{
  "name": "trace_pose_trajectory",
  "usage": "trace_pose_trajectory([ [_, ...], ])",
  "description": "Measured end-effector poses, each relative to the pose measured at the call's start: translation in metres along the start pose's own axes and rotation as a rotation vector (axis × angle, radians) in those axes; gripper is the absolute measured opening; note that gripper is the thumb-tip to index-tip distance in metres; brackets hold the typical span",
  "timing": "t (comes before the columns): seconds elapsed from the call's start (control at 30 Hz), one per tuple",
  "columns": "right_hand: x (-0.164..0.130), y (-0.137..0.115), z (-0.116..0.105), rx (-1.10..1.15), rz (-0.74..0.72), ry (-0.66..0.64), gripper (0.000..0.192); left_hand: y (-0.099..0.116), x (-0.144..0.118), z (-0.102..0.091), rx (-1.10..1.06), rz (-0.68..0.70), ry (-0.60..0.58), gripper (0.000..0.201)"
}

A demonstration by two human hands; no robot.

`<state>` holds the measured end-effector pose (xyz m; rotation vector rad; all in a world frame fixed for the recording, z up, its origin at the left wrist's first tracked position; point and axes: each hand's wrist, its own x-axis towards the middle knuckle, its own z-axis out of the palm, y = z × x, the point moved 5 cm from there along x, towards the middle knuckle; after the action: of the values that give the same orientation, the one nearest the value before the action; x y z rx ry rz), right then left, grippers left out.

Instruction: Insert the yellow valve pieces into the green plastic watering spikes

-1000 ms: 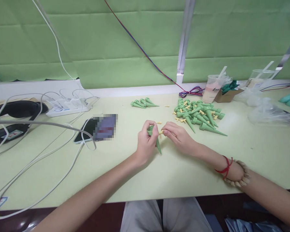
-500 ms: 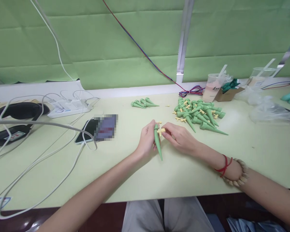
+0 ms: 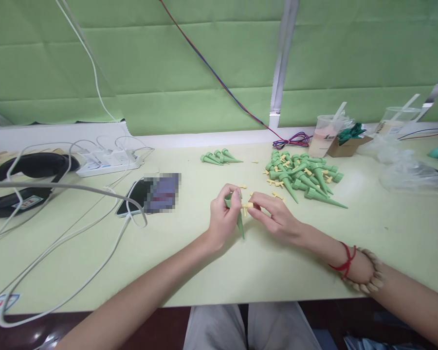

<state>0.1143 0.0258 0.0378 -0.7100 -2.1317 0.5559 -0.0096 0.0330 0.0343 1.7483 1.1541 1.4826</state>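
Note:
My left hand (image 3: 223, 217) grips a green plastic cone spike (image 3: 238, 221) near its wide end, tip pointing down toward the table. Beside it, my right hand (image 3: 275, 216) pinches a small cream-yellow cross-shaped piece (image 3: 247, 206) against the spike's wide end. A large heap of the same green spikes mixed with yellow pieces (image 3: 303, 175) lies just beyond my right hand. A small row of several green spikes (image 3: 219, 156) lies farther back, beyond my left hand. A loose yellow piece (image 3: 243, 186) lies above my hands.
A phone (image 3: 151, 194) and white cables (image 3: 76, 228) lie left of my hands, with a power strip (image 3: 104, 162) and black headphones (image 3: 20, 182) farther left. Two plastic cups (image 3: 325, 134), a small cardboard box (image 3: 345, 143) and clear plastic bags (image 3: 412, 170) stand at the back right.
My left hand has tilted the spike back so its wide end faces my right hand, and the yellow piece stays pinched at that end. The view shifted slightly.

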Motion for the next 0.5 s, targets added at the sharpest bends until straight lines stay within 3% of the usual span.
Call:
trace_pose_trajectory([
  [0.1,-0.001,0.002,0.006,0.189,0.184,-0.033,0.028,0.002,0.0,-0.004,0.074,0.104,0.044,0.015],
  [0.2,0.0,0.007,0.009,0.226,0.265,-0.066,0.032,-0.006,0.002,0.0,-0.013,-0.02,0.01,0.019],
  [0.33,0.004,0.01,0.001,-0.11,0.088,-0.026,0.028,-0.02,0.001,0.014,-0.249,-0.302,-0.09,0.029],
  [0.5,0.005,0.01,-0.004,-0.286,-0.065,-0.042,0.024,-0.018,0.0,0.015,-0.224,-0.311,-0.103,0.029],
])
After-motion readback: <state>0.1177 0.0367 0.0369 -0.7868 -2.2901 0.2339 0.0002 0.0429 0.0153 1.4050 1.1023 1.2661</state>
